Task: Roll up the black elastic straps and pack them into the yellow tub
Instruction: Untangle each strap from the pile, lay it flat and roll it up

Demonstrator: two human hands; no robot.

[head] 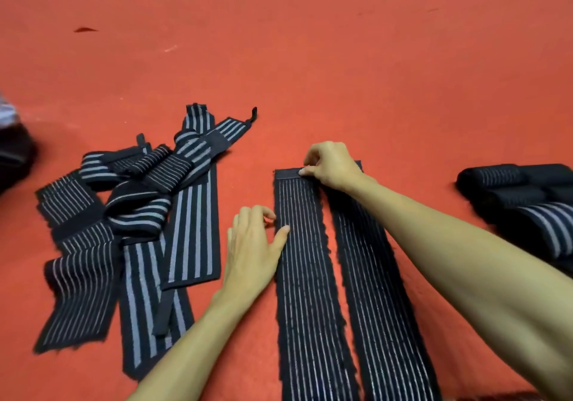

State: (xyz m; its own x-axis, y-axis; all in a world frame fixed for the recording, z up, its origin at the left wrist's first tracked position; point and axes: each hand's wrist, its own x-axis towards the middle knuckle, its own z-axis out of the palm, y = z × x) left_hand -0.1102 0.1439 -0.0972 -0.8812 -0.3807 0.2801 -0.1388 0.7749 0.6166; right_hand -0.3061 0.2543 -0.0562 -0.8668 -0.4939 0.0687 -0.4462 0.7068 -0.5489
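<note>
Straps fill the red surface (341, 59). A flat strap (305, 276) runs lengthwise from 6 o'clock towards 12, with a second strap (384, 307) just beside it, partly under the right forearm. The right hand (333, 165) pinches the flat strap's far end between its fingers, probably to fold over the first turn of a roll. The left hand (251, 245) lies relaxed at the strap's 9 o'clock edge, gripping nothing. Its thumb touches the edge, apparently to keep the strap straight. A loose heap (139, 214) waits at 9 o'clock. Rolled straps (521, 189) sit apart at 3 o'clock, likely kept separate for packing. The yellow tub is not in view.
</note>
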